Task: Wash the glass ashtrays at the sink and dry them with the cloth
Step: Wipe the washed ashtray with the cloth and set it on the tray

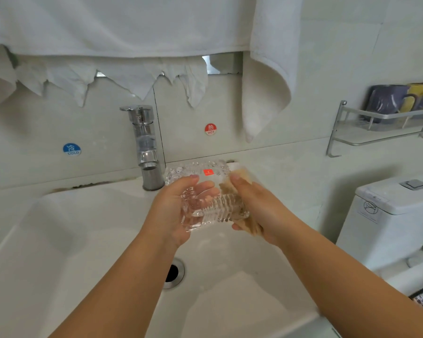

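Over the white sink [59, 240] I hold a clear ribbed glass ashtray [210, 208]. My left hand [174, 211] grips its left side, thumb on top and fingers seen through the glass. My right hand [254, 211] holds a beige cloth [244, 191] wrapped against the ashtray's right side. A second glass ashtray [198, 169] with a red sticker stands on the ledge behind, beside the tap.
A chrome tap [145, 147] rises at the back of the basin, and the drain [174, 273] lies below my arms. White towels [132, 32] hang above. A wall shelf [381, 128] with mugs and a toilet tank [391, 211] are to the right.
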`<state>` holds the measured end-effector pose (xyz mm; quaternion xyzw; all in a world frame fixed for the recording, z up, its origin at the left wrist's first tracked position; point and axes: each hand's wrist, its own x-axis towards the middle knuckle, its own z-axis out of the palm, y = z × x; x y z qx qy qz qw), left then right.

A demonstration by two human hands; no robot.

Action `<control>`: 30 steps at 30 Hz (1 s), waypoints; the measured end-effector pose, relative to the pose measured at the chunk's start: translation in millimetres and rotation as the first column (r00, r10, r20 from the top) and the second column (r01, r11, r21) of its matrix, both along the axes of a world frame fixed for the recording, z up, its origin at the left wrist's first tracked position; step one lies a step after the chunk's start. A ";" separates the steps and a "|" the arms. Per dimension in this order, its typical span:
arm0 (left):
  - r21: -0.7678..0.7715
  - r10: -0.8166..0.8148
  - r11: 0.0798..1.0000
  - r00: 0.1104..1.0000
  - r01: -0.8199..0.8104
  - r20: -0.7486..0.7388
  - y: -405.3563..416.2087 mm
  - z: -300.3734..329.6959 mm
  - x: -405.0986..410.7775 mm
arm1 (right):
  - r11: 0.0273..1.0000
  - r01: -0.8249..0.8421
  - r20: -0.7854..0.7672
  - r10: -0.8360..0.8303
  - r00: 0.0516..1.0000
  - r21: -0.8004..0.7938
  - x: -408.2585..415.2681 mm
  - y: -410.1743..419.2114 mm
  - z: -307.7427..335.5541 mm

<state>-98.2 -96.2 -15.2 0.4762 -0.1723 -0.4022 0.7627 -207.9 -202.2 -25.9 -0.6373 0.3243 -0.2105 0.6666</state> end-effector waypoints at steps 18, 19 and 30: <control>-0.074 -0.078 0.995 0.967 0.062 -0.243 -1.2 5.1 -11.7 | 0.934 0.092 0.242 -0.183 0.953 0.344 -4.5 -5.6 1.7; -0.087 -0.090 0.994 0.965 0.071 -0.247 0.1 6.0 -10.5 | 0.948 0.127 0.227 -0.198 0.953 0.293 -5.6 -6.5 4.1; -0.115 -0.204 0.973 0.979 0.199 -0.030 3.1 2.2 -5.4 | 0.650 0.051 0.126 0.070 0.990 -0.758 -6.0 23.2 -4.7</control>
